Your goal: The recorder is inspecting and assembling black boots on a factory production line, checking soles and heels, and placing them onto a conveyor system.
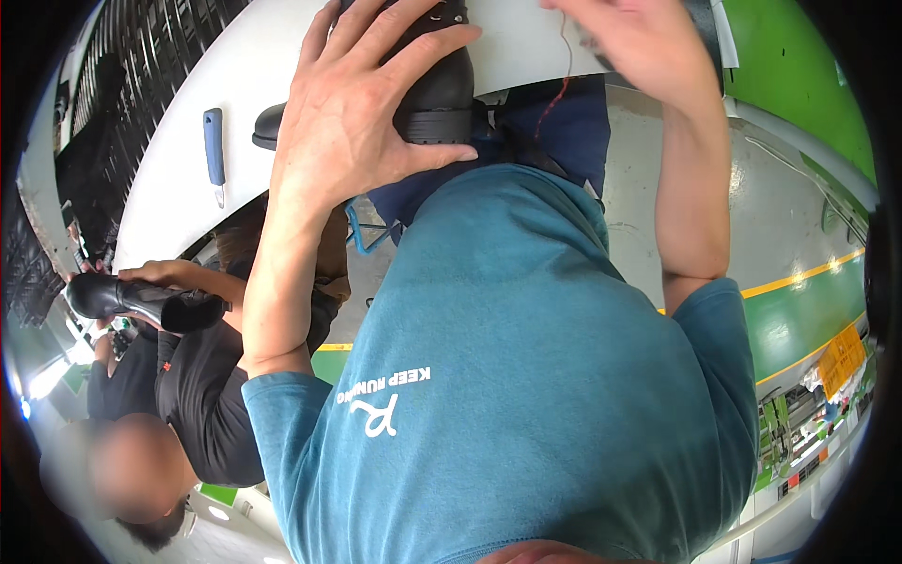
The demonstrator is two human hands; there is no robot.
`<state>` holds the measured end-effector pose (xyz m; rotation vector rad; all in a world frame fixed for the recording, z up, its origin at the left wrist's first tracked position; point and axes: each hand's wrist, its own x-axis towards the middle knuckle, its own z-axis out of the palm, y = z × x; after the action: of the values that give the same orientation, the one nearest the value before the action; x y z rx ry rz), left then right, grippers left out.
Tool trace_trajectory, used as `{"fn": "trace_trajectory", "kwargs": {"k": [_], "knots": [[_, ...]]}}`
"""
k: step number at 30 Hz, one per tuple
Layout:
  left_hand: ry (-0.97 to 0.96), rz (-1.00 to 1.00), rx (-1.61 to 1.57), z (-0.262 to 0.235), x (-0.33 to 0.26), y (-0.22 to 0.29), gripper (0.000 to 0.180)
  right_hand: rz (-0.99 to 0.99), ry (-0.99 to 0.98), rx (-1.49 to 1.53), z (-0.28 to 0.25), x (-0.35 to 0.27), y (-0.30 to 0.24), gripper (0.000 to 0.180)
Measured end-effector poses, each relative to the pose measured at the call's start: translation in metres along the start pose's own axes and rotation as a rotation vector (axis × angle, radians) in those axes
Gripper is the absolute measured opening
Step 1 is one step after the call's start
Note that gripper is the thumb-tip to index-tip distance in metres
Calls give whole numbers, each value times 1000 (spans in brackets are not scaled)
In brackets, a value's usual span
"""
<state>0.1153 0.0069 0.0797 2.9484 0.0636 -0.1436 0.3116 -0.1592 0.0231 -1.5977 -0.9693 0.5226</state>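
Observation:
My left hand (352, 113) is spread across a black boot (442, 89) on the white table, its thumb by the boot's heel and its fingers over the upper, holding it. Metal studs show on the boot near the top edge. Left of my wrist, a rounded black end (268, 127) sticks out, its rest hidden under my hand. To the right, my right hand (648, 42) is raised, slightly blurred, with finger and thumb closed at the picture's top edge. From them a thin reddish thread (565, 80) hangs down toward my lap.
A blue-handled tool (214, 146) with a short metal tip lies on the white table (169, 179). At left, another person holds a black boot (160, 301). A dark ribbed rack (150, 66) stands beyond the table; a green surface (789, 66) is at right.

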Motion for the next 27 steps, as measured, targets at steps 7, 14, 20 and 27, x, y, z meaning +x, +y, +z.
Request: {"fn": "trace_trajectory", "kwargs": {"k": [7,14,20,27], "knots": [[-6,-21,-25,1,3,1,94,-50,-40,1629,47,7,5,46],[-17,-26,-7,-3,2,6,97,73,-26,1668,81,1,14,73],[33,5,-32,2,4,2,94,98,130,1599,91,-9,1,74],[56,-10,-70,4,8,1,88,97,155,1625,104,0,-4,72]]}}
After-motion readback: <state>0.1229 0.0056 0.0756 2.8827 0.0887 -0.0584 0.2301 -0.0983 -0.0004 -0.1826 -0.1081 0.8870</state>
